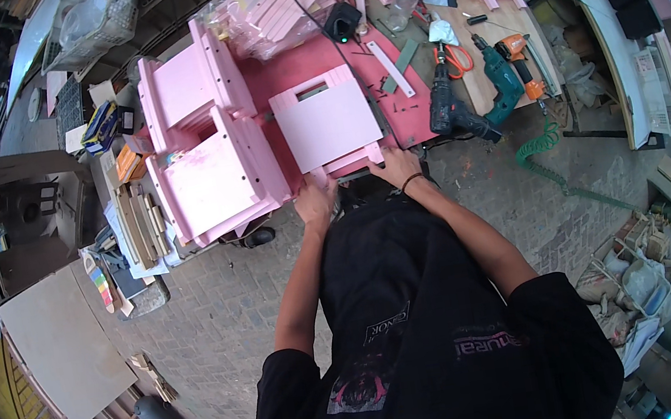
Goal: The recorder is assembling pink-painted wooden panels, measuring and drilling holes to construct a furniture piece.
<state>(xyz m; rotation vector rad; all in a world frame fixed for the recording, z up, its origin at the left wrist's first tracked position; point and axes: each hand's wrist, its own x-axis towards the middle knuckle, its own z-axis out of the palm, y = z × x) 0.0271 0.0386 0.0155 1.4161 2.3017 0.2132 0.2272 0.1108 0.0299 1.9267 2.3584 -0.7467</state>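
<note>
Holding a pink panel (328, 125) flat at the near edge of the worktop (273, 72), with left hand (317, 203) closed on its near left corner and right hand (397, 169) on its near right. Leftward along that edge, pink pieces (212, 184); toward the right end, a green drill (503, 83).
</note>
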